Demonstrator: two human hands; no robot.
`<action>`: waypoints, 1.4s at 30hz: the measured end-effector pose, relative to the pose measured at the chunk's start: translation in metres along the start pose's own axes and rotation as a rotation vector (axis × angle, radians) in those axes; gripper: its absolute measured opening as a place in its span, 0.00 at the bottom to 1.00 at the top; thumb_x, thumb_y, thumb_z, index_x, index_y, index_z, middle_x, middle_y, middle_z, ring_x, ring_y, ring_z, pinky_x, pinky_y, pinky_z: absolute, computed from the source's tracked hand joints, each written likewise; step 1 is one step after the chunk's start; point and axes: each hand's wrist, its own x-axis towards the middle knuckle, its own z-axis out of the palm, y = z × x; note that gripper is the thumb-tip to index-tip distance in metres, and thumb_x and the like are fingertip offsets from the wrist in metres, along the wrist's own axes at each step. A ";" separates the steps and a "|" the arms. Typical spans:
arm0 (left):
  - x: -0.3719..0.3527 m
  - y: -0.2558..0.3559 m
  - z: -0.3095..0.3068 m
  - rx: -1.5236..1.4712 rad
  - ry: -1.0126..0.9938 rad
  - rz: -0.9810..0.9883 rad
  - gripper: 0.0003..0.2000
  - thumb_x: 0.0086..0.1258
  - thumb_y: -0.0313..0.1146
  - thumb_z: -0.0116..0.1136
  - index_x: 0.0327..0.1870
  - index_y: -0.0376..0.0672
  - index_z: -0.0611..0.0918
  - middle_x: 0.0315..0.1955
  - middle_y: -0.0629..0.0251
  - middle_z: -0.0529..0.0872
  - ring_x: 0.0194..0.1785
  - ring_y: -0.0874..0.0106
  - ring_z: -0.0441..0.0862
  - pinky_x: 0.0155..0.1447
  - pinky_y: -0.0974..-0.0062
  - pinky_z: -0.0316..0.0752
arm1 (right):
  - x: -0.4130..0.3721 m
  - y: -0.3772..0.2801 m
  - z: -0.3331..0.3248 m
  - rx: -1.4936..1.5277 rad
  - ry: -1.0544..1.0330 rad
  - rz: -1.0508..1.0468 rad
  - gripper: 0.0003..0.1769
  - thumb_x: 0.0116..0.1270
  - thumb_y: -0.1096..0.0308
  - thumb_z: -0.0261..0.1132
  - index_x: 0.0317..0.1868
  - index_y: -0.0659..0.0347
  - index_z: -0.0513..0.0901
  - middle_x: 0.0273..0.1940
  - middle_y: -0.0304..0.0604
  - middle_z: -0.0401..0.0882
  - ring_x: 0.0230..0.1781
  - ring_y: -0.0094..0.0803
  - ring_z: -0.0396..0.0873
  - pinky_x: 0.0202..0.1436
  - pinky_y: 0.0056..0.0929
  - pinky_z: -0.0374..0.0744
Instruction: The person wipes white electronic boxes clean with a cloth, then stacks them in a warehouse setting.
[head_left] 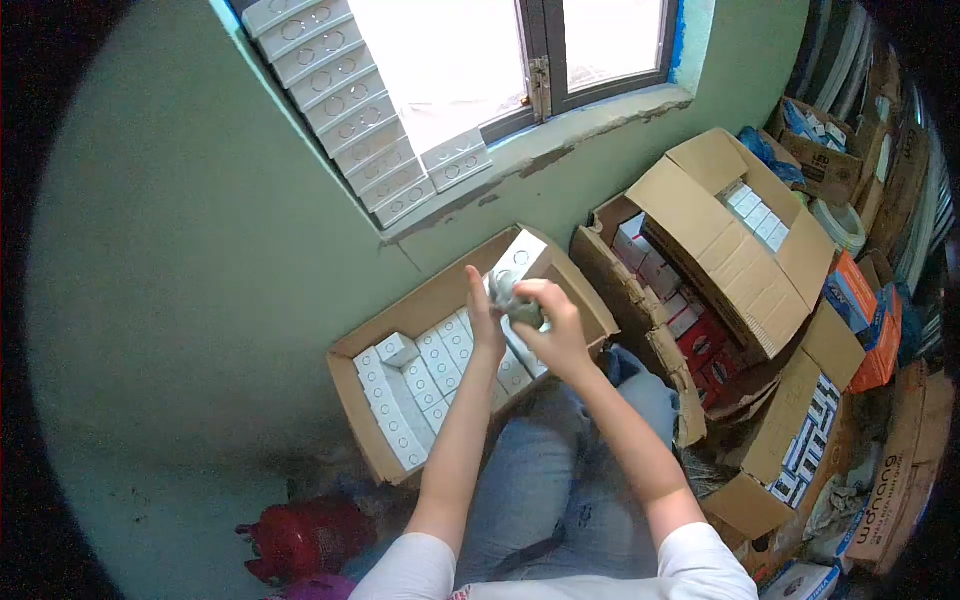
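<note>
Above an open cardboard carton (345, 375), my two hands are close together around a small grey-green rounded piece (527, 314). My right hand (556, 325) has its thumb and fingers curled on it; its exact kind I cannot tell. My left hand (484, 318) is turned edge-on, fingers stretched upward, palm against the piece's left side. Just beyond the fingers, a white box (525, 252) with a circle on its face stands at the carton's far corner. Rows of similar small white boxes (385, 410) fill the carton, and one box (397, 349) sits tilted on the others.
White boxes with circles (350, 100) are stacked along the window's left side, and another (456, 160) rests on the sill (600, 125). To the right stand opened cartons (700, 235) with white and red boxes. A red object (310, 540) lies at lower left.
</note>
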 end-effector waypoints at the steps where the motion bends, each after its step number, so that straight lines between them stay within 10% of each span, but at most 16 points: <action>1: 0.006 0.002 -0.002 0.069 -0.032 0.089 0.30 0.75 0.63 0.39 0.27 0.44 0.78 0.23 0.75 0.76 0.28 0.82 0.70 0.30 0.80 0.63 | 0.003 -0.003 -0.001 -0.061 -0.050 -0.056 0.26 0.45 0.81 0.66 0.49 0.60 0.80 0.48 0.45 0.80 0.49 0.44 0.76 0.56 0.36 0.74; 8: 0.036 -0.031 -0.030 0.553 0.000 0.462 0.23 0.77 0.46 0.44 0.21 0.40 0.72 0.22 0.74 0.73 0.29 0.81 0.69 0.33 0.76 0.63 | 0.004 0.045 0.004 -0.480 -0.094 -0.078 0.27 0.48 0.80 0.63 0.53 0.60 0.81 0.55 0.39 0.80 0.48 0.44 0.73 0.55 0.37 0.77; 11: 0.041 -0.045 -0.041 0.523 0.036 0.394 0.21 0.77 0.42 0.44 0.22 0.39 0.69 0.22 0.74 0.71 0.30 0.81 0.67 0.33 0.76 0.62 | -0.017 0.062 0.027 -0.594 -0.171 -0.273 0.27 0.51 0.75 0.61 0.56 0.60 0.79 0.57 0.40 0.78 0.48 0.42 0.73 0.54 0.36 0.77; 16: 0.031 -0.050 -0.052 0.515 0.005 0.379 0.20 0.77 0.41 0.43 0.22 0.40 0.71 0.21 0.75 0.70 0.29 0.82 0.65 0.31 0.75 0.60 | 0.012 0.071 0.015 -0.907 -0.054 -0.037 0.26 0.53 0.74 0.60 0.55 0.66 0.77 0.55 0.46 0.72 0.47 0.43 0.72 0.50 0.36 0.76; 42: 0.017 -0.063 -0.056 0.470 0.053 0.430 0.18 0.73 0.33 0.42 0.22 0.31 0.71 0.17 0.57 0.72 0.25 0.67 0.68 0.32 0.66 0.62 | 0.000 0.062 -0.003 -0.674 -0.127 -0.022 0.24 0.53 0.76 0.60 0.54 0.69 0.77 0.50 0.44 0.78 0.46 0.43 0.75 0.51 0.34 0.79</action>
